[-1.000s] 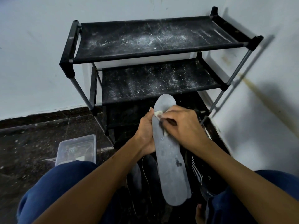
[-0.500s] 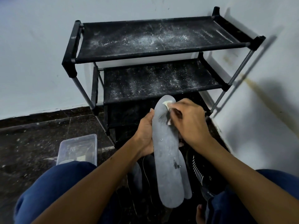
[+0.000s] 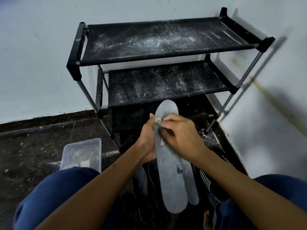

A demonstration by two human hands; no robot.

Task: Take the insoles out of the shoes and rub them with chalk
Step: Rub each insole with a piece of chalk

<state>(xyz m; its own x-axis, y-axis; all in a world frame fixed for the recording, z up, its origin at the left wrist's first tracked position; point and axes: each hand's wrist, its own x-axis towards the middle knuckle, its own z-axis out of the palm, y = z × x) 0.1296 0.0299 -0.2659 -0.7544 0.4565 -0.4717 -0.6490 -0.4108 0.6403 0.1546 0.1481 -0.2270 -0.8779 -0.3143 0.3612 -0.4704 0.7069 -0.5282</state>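
Chalk stroke reversed, back toward insole's left edge.
Right hand (image 3: 181, 138) pinching chalk (image 3: 157, 120), moved nearer from far tip; left hand (image 3: 148, 138) clamped on insole (image 3: 171, 180); rubbing continuing.

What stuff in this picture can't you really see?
Head view only:
- Chalk: mostly covered by the right hand, and blurred.
- Second insole: mostly behind the front insole.
- Striped shoe: hidden by the right forearm.
- Clear plastic box: its near end is blocked by the knee; contents too dim.
- Rack's bottom shelf: too dark.
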